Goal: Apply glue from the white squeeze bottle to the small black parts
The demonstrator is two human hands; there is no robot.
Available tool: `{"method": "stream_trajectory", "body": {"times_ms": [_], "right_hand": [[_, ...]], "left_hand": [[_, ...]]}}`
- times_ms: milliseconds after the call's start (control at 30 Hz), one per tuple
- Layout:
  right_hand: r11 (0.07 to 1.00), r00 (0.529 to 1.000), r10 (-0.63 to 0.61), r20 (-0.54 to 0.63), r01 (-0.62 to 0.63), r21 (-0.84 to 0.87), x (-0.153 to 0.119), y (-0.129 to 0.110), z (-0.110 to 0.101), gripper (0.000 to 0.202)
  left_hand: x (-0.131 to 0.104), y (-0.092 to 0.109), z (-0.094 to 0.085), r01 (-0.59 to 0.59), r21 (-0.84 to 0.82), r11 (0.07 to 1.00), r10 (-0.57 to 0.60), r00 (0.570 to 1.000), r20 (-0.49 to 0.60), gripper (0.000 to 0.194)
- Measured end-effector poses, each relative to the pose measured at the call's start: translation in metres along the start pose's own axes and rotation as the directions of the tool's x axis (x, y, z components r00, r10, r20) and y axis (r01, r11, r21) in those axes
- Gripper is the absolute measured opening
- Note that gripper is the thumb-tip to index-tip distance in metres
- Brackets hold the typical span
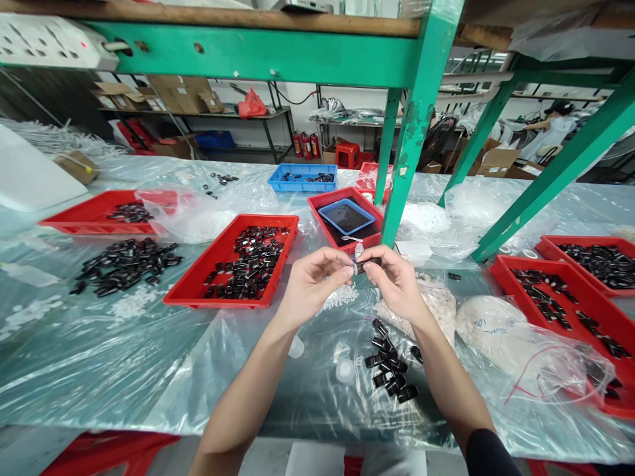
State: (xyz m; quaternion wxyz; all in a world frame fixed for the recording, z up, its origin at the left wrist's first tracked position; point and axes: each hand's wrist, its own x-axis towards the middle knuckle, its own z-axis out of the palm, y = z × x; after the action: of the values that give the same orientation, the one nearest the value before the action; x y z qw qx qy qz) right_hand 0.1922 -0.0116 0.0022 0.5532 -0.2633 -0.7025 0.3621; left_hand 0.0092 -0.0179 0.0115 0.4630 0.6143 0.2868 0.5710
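1. Nearest the camera are the person's two bare forearms, reaching in from the bottom edge; a dark sleeve [489,453] shows on the right one.
2. The left hand [313,285] has thumb and fingertips pinched together on a small pale piece [355,268].
3. The right hand [397,281] is closed, thumb against fingers, on a small black piece [371,262]. The two pieces meet or nearly meet between the hands, above the table [198,370]; exact contact is too small to tell.
4. Between the forearms, on the plastic-covered table, lies a loose pile of black parts [389,363], with a round translucent cap [344,370] to its left.
5. Just beyond the hands stands a small bottle [358,250]; behind it, a red tray [317,201] holds a smaller blue tray [346,216].
6. To the left, a larger red tray [285,264] holds many black parts, and a dark heap [126,264] lies outside it, beside scattered white bits [133,302].
7. To the right, a clear bag [489,324] of pale material carries handwriting; "100" seems to be part of it, the rest unreadable.
8. A white power strip [49,43] with a red light sits on the green frame [248,54]. Labels on the cardboard boxes [181,94] behind are too small to read; no brand can be made out.
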Motion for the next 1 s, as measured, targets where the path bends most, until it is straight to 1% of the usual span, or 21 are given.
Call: {"method": "stream_trajectory", "body": {"times_ms": [233, 367, 600, 1000], "right_hand": [[1.000, 1.000, -0.012, -0.005, 0.011, -0.008, 0.0006, -0.0003, 0.0012, 0.017], [1.000, 1.000, 0.005, -0.007, -0.006, -0.012, 0.0000, -0.0004, 0.0021, 0.020], [1.000, 1.000, 0.000, -0.015, 0.000, 0.007, -0.0002, 0.0015, 0.0025, 0.013], [1.000, 1.000, -0.003, -0.025, 0.003, -0.010, 0.0002, 0.0015, 0.0026, 0.016]], "left_hand": [[-0.0004, 0.0011, 0.0011, 0.026, 0.004, 1.000, -0.026, 1.000, -0.014, 0.020], [-0.0002, 0.0017, 0.0006, 0.028, -0.004, 1.000, -0.028, 1.000, -0.010, 0.020], [0.0004, 0.0003, 0.0009, 0.039, -0.028, 0.999, -0.039, 0.999, -0.012, 0.017], [0.0014, -0.0005, -0.0003, 0.074, -0.027, 0.997, -0.074, 0.997, -0.009, 0.025]]}}
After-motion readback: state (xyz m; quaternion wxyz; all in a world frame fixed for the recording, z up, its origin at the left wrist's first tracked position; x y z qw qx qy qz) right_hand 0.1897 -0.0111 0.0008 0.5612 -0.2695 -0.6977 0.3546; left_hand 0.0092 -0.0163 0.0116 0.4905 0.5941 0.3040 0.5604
